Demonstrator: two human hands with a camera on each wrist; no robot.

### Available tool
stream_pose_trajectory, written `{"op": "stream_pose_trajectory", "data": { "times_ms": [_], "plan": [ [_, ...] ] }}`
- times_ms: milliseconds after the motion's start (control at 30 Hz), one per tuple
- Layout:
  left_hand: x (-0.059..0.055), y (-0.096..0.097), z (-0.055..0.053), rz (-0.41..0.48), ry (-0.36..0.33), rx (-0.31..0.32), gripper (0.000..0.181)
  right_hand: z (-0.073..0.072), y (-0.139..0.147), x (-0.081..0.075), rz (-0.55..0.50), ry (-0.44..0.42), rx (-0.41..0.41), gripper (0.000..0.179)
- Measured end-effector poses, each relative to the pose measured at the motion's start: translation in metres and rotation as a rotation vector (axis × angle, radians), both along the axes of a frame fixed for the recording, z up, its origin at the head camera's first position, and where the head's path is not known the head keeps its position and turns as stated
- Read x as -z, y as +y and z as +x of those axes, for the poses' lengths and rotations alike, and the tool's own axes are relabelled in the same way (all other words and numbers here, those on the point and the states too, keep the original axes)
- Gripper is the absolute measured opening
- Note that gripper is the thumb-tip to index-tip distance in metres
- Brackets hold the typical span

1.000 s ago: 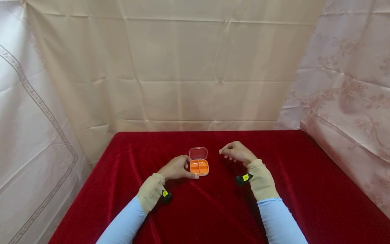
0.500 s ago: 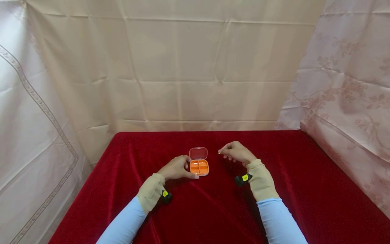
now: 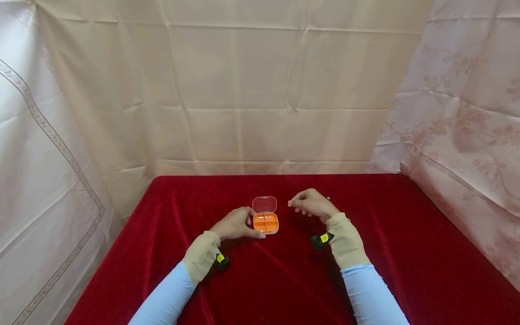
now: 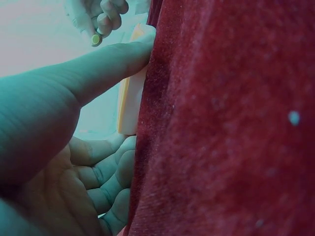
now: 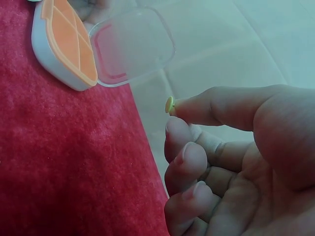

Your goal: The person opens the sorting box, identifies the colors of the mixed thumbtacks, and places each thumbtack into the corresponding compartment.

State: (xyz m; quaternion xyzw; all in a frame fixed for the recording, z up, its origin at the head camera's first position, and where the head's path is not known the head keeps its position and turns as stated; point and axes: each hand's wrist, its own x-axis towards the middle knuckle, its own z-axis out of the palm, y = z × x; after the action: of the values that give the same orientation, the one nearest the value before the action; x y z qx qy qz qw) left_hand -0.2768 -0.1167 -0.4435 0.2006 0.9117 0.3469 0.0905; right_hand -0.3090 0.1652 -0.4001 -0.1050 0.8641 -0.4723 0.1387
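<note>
An orange pill box (image 3: 266, 223) with a white base lies on the red cloth, its clear lid (image 3: 264, 204) raised at the back. Dividers split its inside into compartments, and a small whitish piece (image 3: 262, 230) shows in the front left one. My left hand (image 3: 234, 224) grips the box from the left, thumb along the front edge and fingers at the left side. To the right of the box, my right hand (image 3: 316, 204) holds a small yellow tablet (image 5: 170, 104) at the tips of thumb and forefinger, above the cloth. The other fingers are curled beneath.
A red velvet cloth (image 3: 252, 280) covers the table. One small pale yellow piece (image 3: 328, 197) lies on it behind my right hand. Beige fabric (image 3: 260, 99) hangs behind the table, with patterned curtains (image 3: 467, 104) at the sides.
My right hand has shifted slightly left toward the pill box with the tablet, uncovering the small yellow piece behind it. My left hand and the box have stayed in place.
</note>
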Motion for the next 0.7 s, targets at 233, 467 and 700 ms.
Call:
{"op": "stream_pose_trajectory", "data": {
  "times_ms": [233, 467, 700],
  "plan": [
    [0.000, 0.000, 0.000, 0.013, 0.001, 0.002, 0.063, 0.001, -0.003, 0.000, -0.001, -0.001, -0.003, 0.024],
    [0.002, -0.001, -0.002, 0.011, 0.001, 0.013, 0.063, 0.003, -0.010, 0.000, 0.018, -0.002, -0.016, 0.024],
    [0.002, -0.001, -0.002, -0.001, 0.000, 0.010, 0.065, 0.005, -0.020, 0.003, 0.034, -0.007, -0.053, 0.020]
  ]
}}
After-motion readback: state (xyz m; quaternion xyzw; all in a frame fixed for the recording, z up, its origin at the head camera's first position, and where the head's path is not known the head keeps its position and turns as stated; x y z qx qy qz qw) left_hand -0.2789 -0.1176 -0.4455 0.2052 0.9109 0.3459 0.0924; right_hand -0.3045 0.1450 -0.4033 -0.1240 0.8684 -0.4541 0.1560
